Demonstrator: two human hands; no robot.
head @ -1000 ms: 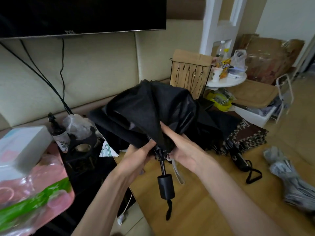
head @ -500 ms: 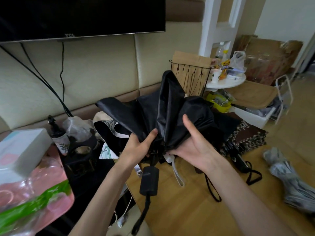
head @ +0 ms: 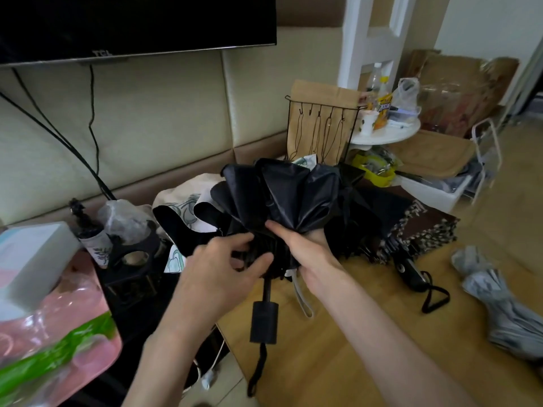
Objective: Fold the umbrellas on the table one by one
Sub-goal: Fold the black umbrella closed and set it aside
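Both hands close on the black umbrella (head: 282,195), which is held above the near edge of the wooden surface (head: 323,362), its canopy bunched upward in loose folds. The left hand (head: 223,268) has its grip curled in, thumb and fingers pinching the gathered fabric at the base of the canopy. The right hand (head: 305,248) wraps that bunch from the other side, forefinger lying across the cloth. Below them the black handle (head: 264,321) hangs down with its wrist cord (head: 255,371), and a pale closing strap (head: 302,295) dangles beside it. Further right on the surface lie a brown patterned umbrella (head: 423,230) and, near the edge, a grey folded umbrella (head: 499,304). Behind are a padded cream wall (head: 161,113), a television (head: 132,22) and a black wire rack (head: 323,127). The left fingers are blurred, and the canopy hides the umbrella's ribs.
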